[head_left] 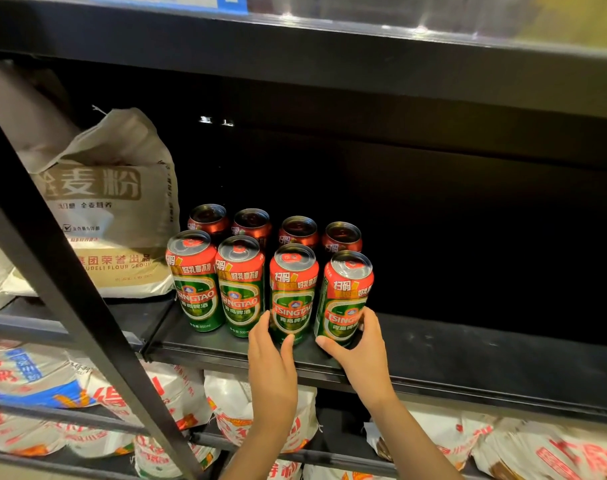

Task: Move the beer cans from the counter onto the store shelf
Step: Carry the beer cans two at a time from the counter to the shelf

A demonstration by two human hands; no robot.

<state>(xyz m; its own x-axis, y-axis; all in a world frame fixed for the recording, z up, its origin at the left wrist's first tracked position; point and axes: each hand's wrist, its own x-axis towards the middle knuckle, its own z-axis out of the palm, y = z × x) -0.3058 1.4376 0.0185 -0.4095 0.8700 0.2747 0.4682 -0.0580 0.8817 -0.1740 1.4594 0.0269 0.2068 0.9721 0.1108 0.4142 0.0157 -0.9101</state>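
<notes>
While our right hand [359, 351] curls around the lower part of the front can on the right [345, 299], thumb at its near left edge and fingers wrapping its right side, our left hand [272, 355] holds the neighbouring can [292, 292] the same way, fingers on its left side and thumb pressed against its base in front. Both grips are closed on their cans, and both cans stand upright on the black shelf [468, 355], close to its front lip. To the left of them we see two more green and red cans [219, 282] standing upright and touching each other, which completes a front row of four. Behind that row stands a second row of four cans [274, 226], deeper in shadow, so that only their red tops and dark lids show. Just beside the leftmost cans, further left on the same level, a large beige flour sack [111, 202] with printed characters leans upright. A black slanted post [52, 254] of the rack crosses in front of the sack. Right of the cans the shelf runs on dark and bare to the frame edge. Below the shelf, white sacks with red and orange print [260, 407] lie on a lower level, under both our forearms.
</notes>
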